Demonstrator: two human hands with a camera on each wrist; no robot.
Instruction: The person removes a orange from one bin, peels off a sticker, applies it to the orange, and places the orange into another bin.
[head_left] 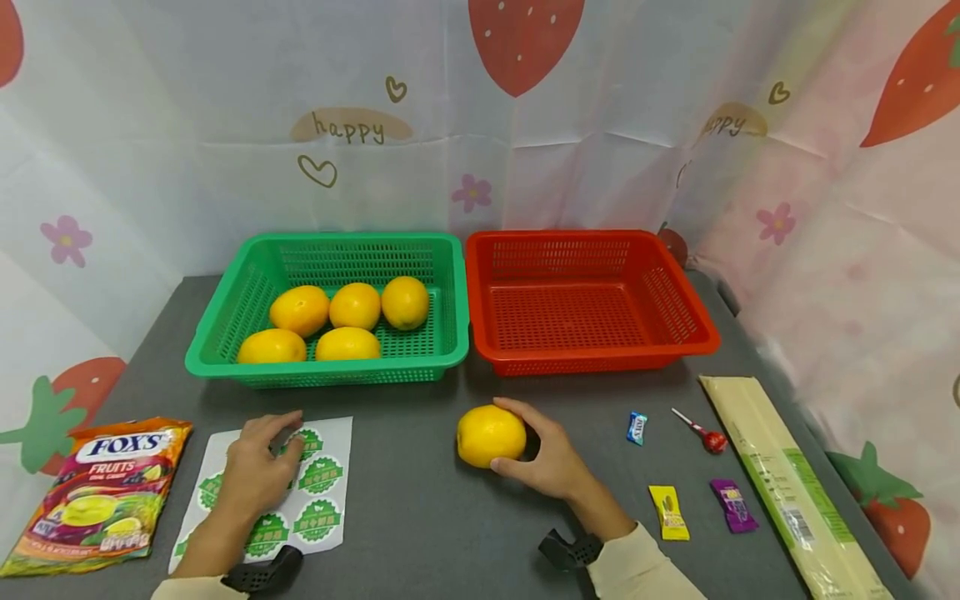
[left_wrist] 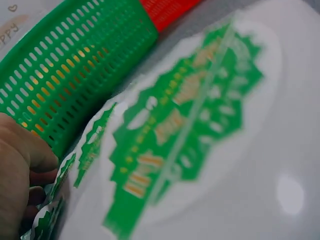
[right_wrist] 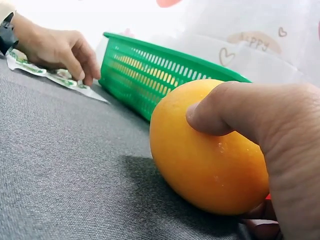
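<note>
Orange, mid-bench, pinched in right grip; left grip at stickers, hold unclear; labelling seemingly undone, none showing on fruit; five more in far-left green basket.

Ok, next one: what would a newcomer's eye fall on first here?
Probably the green basket at the back, holding five yellow-orange fruits, and the red basket beside it. In front, the right hand grips another fruit, while the left hand is over a sticker sheet.
</note>
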